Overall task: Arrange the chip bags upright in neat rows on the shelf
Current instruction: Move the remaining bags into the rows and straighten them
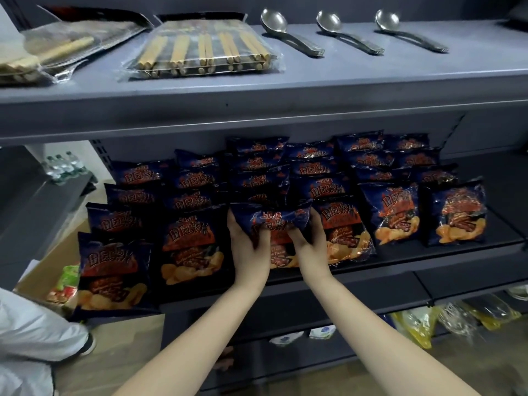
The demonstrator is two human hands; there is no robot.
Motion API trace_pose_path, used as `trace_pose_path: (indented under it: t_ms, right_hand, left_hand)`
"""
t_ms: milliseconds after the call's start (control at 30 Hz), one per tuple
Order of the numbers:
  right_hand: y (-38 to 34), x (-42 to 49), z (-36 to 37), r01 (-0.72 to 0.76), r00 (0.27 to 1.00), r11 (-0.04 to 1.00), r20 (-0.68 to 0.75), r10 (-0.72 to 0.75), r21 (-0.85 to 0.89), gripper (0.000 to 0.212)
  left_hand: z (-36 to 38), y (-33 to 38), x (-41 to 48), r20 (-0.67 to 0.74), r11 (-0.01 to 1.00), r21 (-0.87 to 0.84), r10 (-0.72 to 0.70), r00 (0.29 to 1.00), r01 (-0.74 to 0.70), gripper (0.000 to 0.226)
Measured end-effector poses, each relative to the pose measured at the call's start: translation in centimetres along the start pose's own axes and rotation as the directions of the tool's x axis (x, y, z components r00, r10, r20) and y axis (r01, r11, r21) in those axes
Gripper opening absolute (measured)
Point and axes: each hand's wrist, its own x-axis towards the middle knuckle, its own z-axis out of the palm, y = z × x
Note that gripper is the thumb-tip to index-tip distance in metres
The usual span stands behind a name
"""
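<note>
Middle shelf [457, 264], dark: chip bags in six rows running front to back, all navy with red print. Front bag of the third row [271, 221] is held at both sides: left hand [248, 247] wrapped around its left edge, fingers curled onto the face; right hand [308, 247] closed likewise on its right edge. Each grip is snug on the packet, which leans back slightly with its top crumpled. Neighbouring front bag on the left [191, 247] touches the left hand; the one on the right [348, 232] touches the right hand. Bare shelf remains in front of the right-hand rows and beyond the last row. Leftmost front bag [111, 275] overhangs the shelf edge. Upper shelf [371, 81]: packed chopsticks [203, 50], three ladles [291, 32].
</note>
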Motion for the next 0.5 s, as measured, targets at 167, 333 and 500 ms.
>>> trace_pose_path:
  t_ms: [167,333,500]
  right_hand:
    - [-0.5,-0.2,-0.1,-0.010,1.000,1.000,0.016,0.010,0.013,0.043]
    - [-0.9,-1.0,-0.6,-0.038,0.999,0.999,0.025,0.037,0.036,0.040]
    - [-1.9,-1.8,-1.8,-0.027,1.000,0.999,0.000,0.027,0.036,0.047]
  left_hand:
    - [-0.1,1.0,-0.3,-0.020,0.999,-0.015,-0.043,0.999,0.042,0.067]
    - [-0.1,2.1,-1.3,-0.039,0.997,-0.028,-0.075,0.996,0.074,0.067]
    - [0.5,3.1,-2.4,-0.034,0.998,-0.033,-0.056,0.998,0.054,0.068]
